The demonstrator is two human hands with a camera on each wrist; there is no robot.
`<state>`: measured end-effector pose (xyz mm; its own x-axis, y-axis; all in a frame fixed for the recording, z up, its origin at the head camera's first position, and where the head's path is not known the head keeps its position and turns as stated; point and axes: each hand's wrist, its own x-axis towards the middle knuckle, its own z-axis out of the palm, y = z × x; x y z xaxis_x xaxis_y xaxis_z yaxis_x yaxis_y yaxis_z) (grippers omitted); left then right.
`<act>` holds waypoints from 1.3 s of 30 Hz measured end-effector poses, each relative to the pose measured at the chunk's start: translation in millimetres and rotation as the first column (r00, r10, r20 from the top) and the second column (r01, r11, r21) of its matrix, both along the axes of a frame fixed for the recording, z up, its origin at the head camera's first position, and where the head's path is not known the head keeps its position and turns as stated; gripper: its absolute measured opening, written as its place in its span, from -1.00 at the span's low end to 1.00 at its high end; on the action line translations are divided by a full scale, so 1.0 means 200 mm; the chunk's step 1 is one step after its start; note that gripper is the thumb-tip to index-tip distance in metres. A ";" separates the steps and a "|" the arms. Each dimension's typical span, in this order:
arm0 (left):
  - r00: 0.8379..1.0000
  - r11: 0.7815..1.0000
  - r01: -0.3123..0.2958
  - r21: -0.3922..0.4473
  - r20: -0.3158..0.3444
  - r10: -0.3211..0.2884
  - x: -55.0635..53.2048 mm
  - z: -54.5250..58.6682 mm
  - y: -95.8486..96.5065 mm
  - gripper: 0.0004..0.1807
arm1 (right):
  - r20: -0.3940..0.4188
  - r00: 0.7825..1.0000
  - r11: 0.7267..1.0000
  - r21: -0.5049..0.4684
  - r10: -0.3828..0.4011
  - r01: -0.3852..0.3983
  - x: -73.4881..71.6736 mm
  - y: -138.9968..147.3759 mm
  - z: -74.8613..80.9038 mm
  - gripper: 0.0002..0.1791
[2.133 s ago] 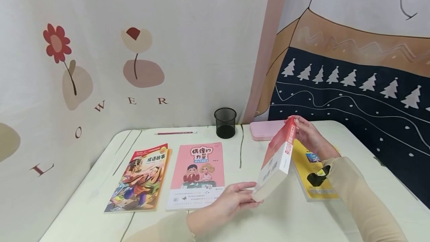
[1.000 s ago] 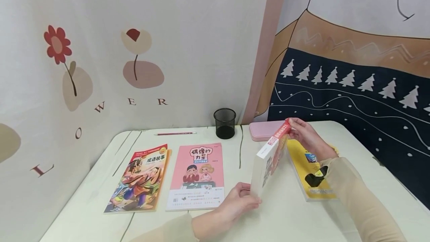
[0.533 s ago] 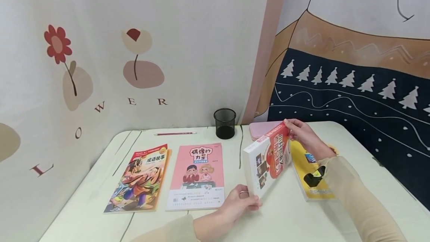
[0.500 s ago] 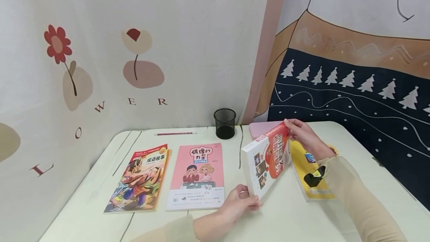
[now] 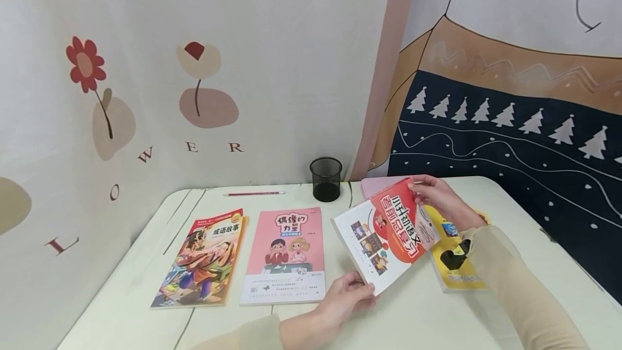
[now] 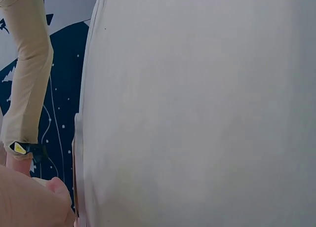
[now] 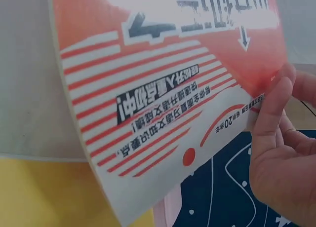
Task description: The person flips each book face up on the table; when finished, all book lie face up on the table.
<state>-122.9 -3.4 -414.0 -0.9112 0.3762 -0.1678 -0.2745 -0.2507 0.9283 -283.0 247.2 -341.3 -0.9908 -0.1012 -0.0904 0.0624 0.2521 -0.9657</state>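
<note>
Both hands hold a red and white book (image 5: 386,236), tilted over the table with its front cover facing up toward the head camera. The left hand (image 5: 342,307) pinches its lower corner, thumb on the cover. At the upper right corner the right hand (image 5: 442,199) grips the book's top edge; in the right wrist view the thumb of the right hand (image 7: 281,138) lies on the cover near the edge. A yellow book (image 5: 454,263) lies on the table under the right forearm, partly covered. In the left wrist view the left hand (image 6: 34,200) shows only at the lower left corner.
On the table (image 5: 126,285) lie a pink book (image 5: 286,242) and a colourful storybook (image 5: 204,258) to the left. A black mesh pen cup (image 5: 326,180), a pencil (image 5: 255,193) and a pink case (image 5: 376,185), partly hidden by the held book, are along the back edge.
The held book has turned from showing its back and spine to showing its front cover, swinging leftward and flatter. Both hands keep their hold; the other things stay put.
</note>
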 end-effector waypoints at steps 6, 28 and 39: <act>1.000 1.000 -0.003 -0.016 0.014 0.004 0.01 0.00 0.01 -0.73 | -0.016 1.000 0.997 0.074 0.010 -0.009 -0.02 -0.02 -0.02 -0.37; 0.997 0.999 -0.034 -0.001 0.065 0.034 0.05 -0.05 0.03 -0.66 | -0.035 0.999 0.979 0.203 0.022 -0.015 -0.10 -0.13 -0.08 -0.52; 0.986 0.992 0.123 0.003 0.114 -0.123 0.08 -0.05 0.04 -0.66 | 0.006 0.992 0.946 0.301 0.129 -0.125 -0.17 -0.21 -0.11 -0.55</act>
<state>-107.6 4.7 -423.0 -0.8329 0.4835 -0.2694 -0.4068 -0.2049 0.8902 -316.2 206.1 -363.8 -0.9728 -0.1963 -0.1228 -0.0013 0.5352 -0.8447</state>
